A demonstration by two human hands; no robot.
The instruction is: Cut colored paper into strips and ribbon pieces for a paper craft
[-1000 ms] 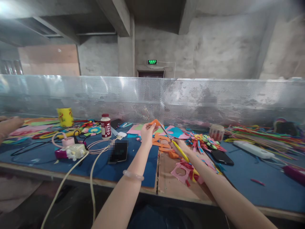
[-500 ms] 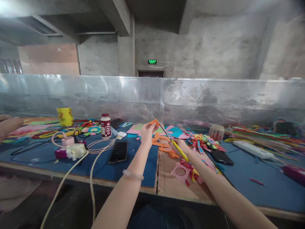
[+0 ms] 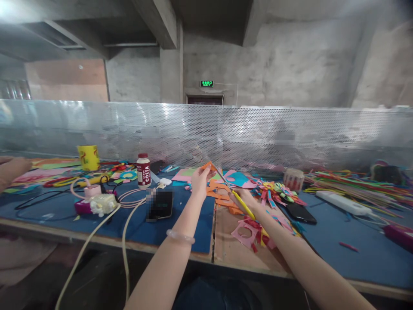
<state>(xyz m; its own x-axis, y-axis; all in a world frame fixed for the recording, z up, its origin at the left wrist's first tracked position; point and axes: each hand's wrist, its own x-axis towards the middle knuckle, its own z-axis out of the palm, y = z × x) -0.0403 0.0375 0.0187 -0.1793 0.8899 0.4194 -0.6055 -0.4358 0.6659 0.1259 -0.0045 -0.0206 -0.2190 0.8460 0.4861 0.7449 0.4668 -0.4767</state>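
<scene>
Pinched in my left hand (image 3: 200, 178) is a small piece of orange paper (image 3: 209, 165), raised above the table. My right hand (image 3: 244, 199) grips scissors (image 3: 239, 199) with yellow handles, their blades pointing up and left to the orange paper. Fingers partly hide how far the blades are apart. Below my hands lie orange paper scraps (image 3: 222, 199). Nearer to me on the bare wood is a pink paper scrap (image 3: 237, 234) with a round hole, among red and yellow bits.
A dark phone (image 3: 163, 204) and a red-labelled bottle (image 3: 143, 171) stand left, near a power strip with cables (image 3: 97, 202). Rightward are a black phone (image 3: 301, 213), paper flowers (image 3: 274, 190), a white power strip (image 3: 343, 202) and coloured sticks (image 3: 351, 185). Another person's hand (image 3: 14, 168) is far left.
</scene>
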